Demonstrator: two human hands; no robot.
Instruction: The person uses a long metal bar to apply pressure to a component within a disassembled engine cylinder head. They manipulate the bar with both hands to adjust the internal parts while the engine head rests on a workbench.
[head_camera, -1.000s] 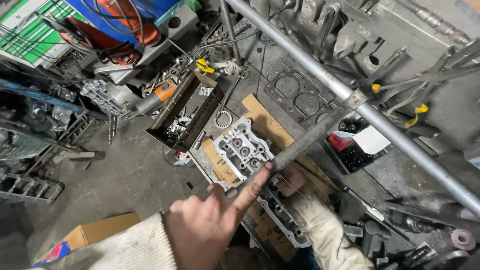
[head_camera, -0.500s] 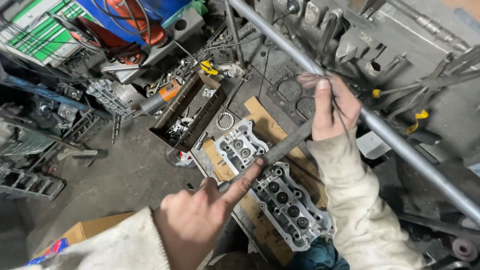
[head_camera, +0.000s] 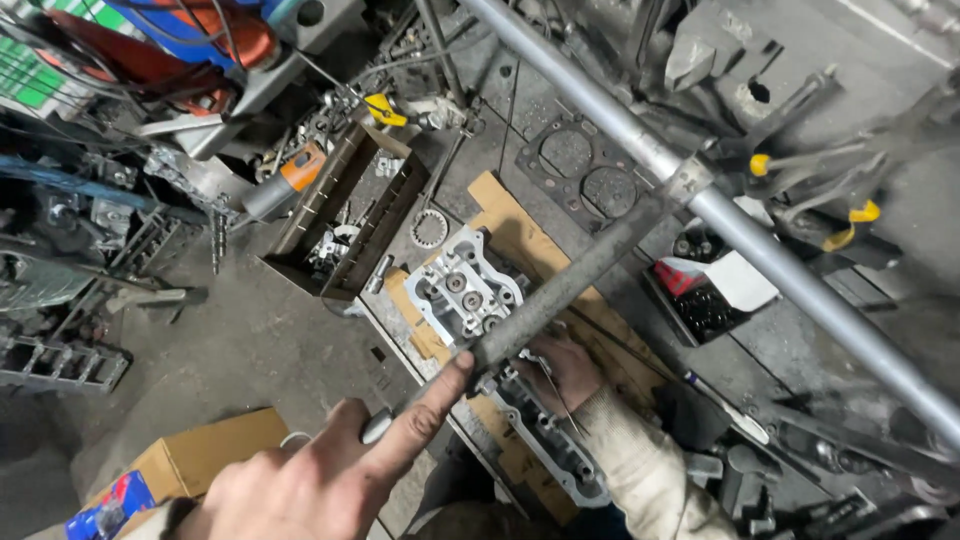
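Your left hand sits low in the frame, forefinger stretched along a slim metal tool, the other fingers curled round its handle to steady it. Your right hand, centre frame, presses down on the cylinder head, fingers bent, half hidden under the grey bar. The head lies on cardboard, cushioned off the worktop.
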